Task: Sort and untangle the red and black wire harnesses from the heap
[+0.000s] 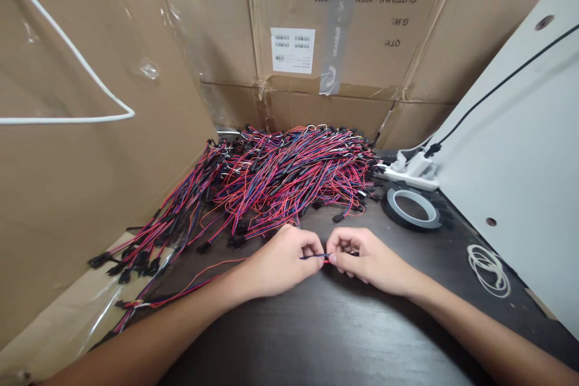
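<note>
Both hands meet over the dark tabletop (325,325), fingertips almost touching. My left hand (287,258) pinches a thin wire harness (322,256) of dark blue and red wires. From the other side, my right hand (362,256) is closed on the same harness; a small dark piece shows partly among its fingers, too covered to make out. More red, orange and dark wires (199,282) trail left from under my left wrist, ending near a black connector. Just beyond the hands lies a large heap of red and blue wire harnesses (294,178) with black plugs.
Cardboard boxes (289,108) wall in the back and left. At right stand a white panel (520,132), a power strip (409,178) with plugs, a roll of black tape (411,208) and a coiled pale cord (488,271). A white cable (76,54) hangs at upper left.
</note>
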A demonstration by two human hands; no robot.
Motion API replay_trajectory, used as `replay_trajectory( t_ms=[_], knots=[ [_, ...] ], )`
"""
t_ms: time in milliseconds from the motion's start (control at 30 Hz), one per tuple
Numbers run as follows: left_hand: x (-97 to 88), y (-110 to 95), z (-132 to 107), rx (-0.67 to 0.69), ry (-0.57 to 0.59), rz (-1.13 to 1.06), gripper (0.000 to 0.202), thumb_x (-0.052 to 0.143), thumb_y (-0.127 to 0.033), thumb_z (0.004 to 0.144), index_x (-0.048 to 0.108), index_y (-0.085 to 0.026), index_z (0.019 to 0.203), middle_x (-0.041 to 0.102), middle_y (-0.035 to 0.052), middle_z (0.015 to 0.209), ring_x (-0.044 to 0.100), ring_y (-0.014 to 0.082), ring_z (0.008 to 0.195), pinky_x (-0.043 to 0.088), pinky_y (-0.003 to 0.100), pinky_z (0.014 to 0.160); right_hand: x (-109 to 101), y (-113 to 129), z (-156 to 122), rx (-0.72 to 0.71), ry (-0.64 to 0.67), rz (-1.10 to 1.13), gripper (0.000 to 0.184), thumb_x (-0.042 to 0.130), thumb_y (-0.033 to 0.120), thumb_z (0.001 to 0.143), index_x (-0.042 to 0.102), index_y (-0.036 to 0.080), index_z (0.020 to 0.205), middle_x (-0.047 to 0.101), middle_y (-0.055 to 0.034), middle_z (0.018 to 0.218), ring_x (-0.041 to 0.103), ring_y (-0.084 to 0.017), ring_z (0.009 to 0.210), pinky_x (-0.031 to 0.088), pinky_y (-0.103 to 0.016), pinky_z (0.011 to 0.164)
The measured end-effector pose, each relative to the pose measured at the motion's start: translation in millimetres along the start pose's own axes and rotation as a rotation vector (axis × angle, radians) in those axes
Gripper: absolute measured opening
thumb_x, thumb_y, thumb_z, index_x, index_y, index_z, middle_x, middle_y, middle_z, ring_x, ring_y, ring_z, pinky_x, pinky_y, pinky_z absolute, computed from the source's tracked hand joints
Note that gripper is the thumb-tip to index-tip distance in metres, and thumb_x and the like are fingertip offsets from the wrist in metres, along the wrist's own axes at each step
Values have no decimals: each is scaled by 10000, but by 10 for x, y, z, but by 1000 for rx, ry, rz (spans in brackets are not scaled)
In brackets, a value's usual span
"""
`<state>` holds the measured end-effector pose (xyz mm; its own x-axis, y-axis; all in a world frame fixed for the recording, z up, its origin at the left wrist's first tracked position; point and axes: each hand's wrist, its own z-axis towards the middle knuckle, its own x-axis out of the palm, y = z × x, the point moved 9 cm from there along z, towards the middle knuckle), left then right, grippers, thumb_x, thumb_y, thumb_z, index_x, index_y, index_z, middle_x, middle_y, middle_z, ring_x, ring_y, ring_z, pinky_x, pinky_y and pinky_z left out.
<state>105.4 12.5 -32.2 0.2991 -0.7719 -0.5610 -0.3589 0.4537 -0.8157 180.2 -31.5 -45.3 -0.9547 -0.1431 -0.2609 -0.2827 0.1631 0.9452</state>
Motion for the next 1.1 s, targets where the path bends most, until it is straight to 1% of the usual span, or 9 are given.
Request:
replay_trajectory(
  t_ms=[333, 500, 733, 867, 900, 967, 1033, 1067, 1100],
  knots=[
    [5, 12, -6, -29, 21, -5, 134, 535, -200, 791, 633, -122, 743, 562, -26, 558, 490, 74, 516, 355, 181, 533, 4, 8, -4, 3, 2, -12, 61, 526, 188, 790, 518, 138, 756, 495, 27, 589, 437, -60, 499, 318, -165, 430],
    [12, 40, -8, -42, 31, -3, 151, 531, -210, 807, 637, -119, 748, 572, -21, 553, 502, 77, 516, 358, 178, 529, 0, 6, -2, 3, 1, -10, 44, 523, 168, 789, 518, 139, 757, 500, 23, 598, 450, -65, 509, 321, -169, 433],
    [21, 28, -9, -29, 41, -1, 186, 525, -215, 820, 681, -116, 798, 579, -15, 547, 501, 75, 511, 362, 174, 533, 9, 9, -11, -4, 1, -10, 57, 529, 189, 795, 518, 144, 761, 504, 21, 608, 450, -68, 515, 323, -173, 432],
    [19, -2, -9, -31, 52, 6, 195, 529, -216, 826, 690, -113, 792, 574, -14, 535, 489, 70, 499, 359, 169, 528, 14, -35, 10, 2, 5, -27, 64, 523, 202, 797, 528, 145, 768, 510, 16, 617, 450, -75, 514, 338, -184, 436],
    [16, -3, -10, -36, 50, 9, 190, 531, -211, 825, 688, -110, 788, 573, -14, 533, 488, 70, 498, 358, 169, 527, -21, -29, 16, -13, -26, -53, 63, 527, 204, 796, 537, 146, 771, 523, 8, 633, 459, -82, 526, 357, -195, 453],
    [8, 6, -12, -49, 41, 16, 183, 534, -204, 821, 683, -106, 779, 574, -13, 531, 492, 72, 498, 359, 172, 527, -173, 99, -10, -126, -175, -173, 48, 548, 196, 785, 558, 151, 773, 572, -24, 721, 511, -113, 621, 426, -243, 564],
    [8, 16, -14, -53, 36, 14, 180, 531, -199, 820, 679, -104, 782, 575, -13, 534, 497, 75, 501, 363, 176, 531, -331, 384, -154, -327, -382, -318, 18, 571, 175, 775, 574, 159, 768, 605, -62, 844, 548, -163, 787, 445, -317, 739],
    [13, 16, -15, -46, 38, 15, 179, 531, -197, 819, 678, -103, 782, 576, -13, 536, 500, 77, 506, 365, 179, 535, -360, 531, -254, -414, -442, -345, 20, 572, 176, 785, 581, 164, 772, 609, -73, 871, 551, -183, 842, 436, -345, 792],
    [18, 12, -15, -35, 41, 19, 179, 530, -195, 818, 678, -102, 776, 575, -13, 539, 501, 79, 511, 362, 182, 535, -347, 644, -337, -460, -433, -293, 35, 564, 180, 803, 581, 171, 775, 609, -71, 847, 555, -183, 830, 444, -336, 765]
  ],
)
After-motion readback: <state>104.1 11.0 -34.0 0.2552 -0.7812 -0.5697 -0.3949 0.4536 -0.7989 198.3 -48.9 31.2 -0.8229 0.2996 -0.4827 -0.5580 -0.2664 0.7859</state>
